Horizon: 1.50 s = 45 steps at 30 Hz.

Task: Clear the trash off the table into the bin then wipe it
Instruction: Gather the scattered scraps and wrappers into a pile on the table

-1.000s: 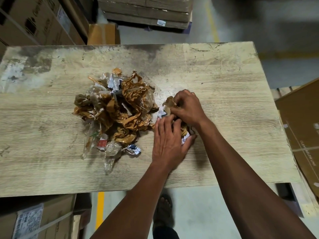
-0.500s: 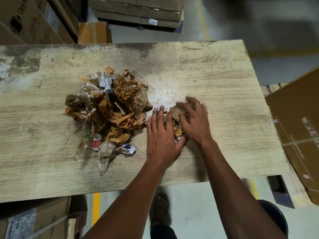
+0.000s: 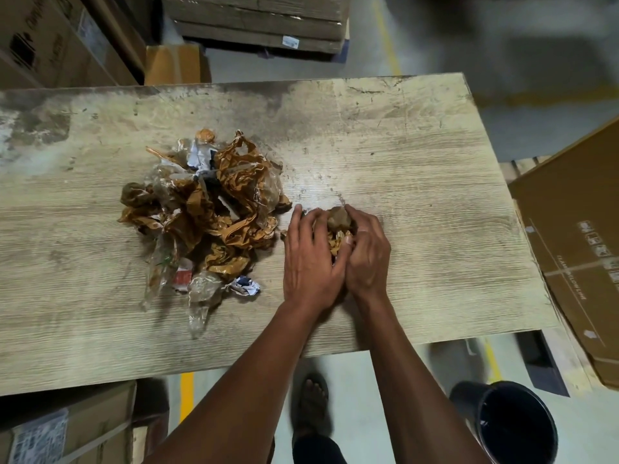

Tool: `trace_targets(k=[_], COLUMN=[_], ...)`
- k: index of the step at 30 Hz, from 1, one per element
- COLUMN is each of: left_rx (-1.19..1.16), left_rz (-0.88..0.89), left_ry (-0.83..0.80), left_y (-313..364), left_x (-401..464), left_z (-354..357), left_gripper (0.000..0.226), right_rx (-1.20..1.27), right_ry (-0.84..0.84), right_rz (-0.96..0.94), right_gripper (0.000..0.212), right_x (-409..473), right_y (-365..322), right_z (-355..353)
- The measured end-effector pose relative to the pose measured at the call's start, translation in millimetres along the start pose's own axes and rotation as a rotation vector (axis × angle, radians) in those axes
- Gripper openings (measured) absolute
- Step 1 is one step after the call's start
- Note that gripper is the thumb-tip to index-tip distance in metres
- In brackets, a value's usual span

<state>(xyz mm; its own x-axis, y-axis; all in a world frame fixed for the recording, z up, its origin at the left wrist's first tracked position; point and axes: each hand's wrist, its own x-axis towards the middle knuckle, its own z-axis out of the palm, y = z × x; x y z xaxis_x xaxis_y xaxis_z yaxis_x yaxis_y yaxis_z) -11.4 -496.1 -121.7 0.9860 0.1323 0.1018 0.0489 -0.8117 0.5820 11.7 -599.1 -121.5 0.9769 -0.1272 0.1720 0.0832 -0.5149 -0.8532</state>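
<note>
A pile of crumpled brown tape, clear plastic and paper scraps (image 3: 204, 209) lies on the worn wooden table (image 3: 418, 169), left of centre. Just right of it sits a small wad of brown trash (image 3: 339, 226). My left hand (image 3: 310, 259) and my right hand (image 3: 366, 252) cup this wad from both sides, fingers curled round it, wrists close together. Much of the wad is hidden between my palms. A dark round bin (image 3: 514, 426) stands on the floor at the lower right, below the table's near edge.
Cardboard boxes stand at the left back (image 3: 50, 41), under the table's near left corner (image 3: 63, 426) and along the right side (image 3: 576, 249). A stacked pallet (image 3: 261, 21) sits behind the table. My foot (image 3: 313, 403) is on the floor between table and bin.
Both hands have drawn closer together around the small wad and pulled it slightly toward me. The view has shifted, bringing the bin into sight at the lower right.
</note>
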Motion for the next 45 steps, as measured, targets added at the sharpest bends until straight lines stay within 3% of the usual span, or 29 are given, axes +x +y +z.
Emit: trace_targets(k=[5, 9, 15, 17, 22, 26, 29, 33, 36, 41, 45], left_rx=[-0.226, -0.413, -0.767, -0.845, -0.850, -0.786, -0.705, -0.583, -0.418, -0.087, 0.098], left_rz=[-0.057, -0.159, -0.330, -0.369, -0.257, -0.172, -0.117, -0.119, -0.133, -0.199, -0.243], left_ry=[0.020, -0.016, 0.006, 0.049, 0.214, 0.353, 0.415, 0.464, 0.455, 0.327, 0.198], left_y=[10, 18, 23, 25, 38, 41, 28, 0, -30, -86, -120], left_x=[10, 19, 25, 22, 31, 52, 71, 96, 108, 106, 97], left_z=[5, 3, -12, -19, -58, -106, -142, -182, -193, -174, -148], left_gripper=[0.066, 0.069, 0.046, 0.046, 0.042, 0.031, 0.035, 0.041, 0.057, 0.056, 0.058], right_rx=[0.129, 0.504, 0.725, 0.723, 0.826, 0.944, 0.970, 0.894, 0.665, 0.250, 0.037], right_ry=[0.049, 0.012, 0.071, 0.072, 0.071, 0.046, -0.035, -0.143, -0.205, -0.267, -0.292], right_rz=[0.073, 0.270, 0.517, 0.497, 0.378, 0.314, 0.234, 0.144, 0.075, -0.177, -0.261], right_gripper=[0.045, 0.066, 0.034, 0.030, 0.027, 0.024, 0.014, 0.015, 0.022, 0.028, 0.030], right_x=[3, 1, 7, 8, 18, 41, 53, 71, 79, 80, 73], right_y=[-9, -31, -50, -61, -99, -142, -177, -210, -215, -184, -143], right_z=[3, 6, 19, 19, 15, 27, 46, 80, 102, 133, 160])
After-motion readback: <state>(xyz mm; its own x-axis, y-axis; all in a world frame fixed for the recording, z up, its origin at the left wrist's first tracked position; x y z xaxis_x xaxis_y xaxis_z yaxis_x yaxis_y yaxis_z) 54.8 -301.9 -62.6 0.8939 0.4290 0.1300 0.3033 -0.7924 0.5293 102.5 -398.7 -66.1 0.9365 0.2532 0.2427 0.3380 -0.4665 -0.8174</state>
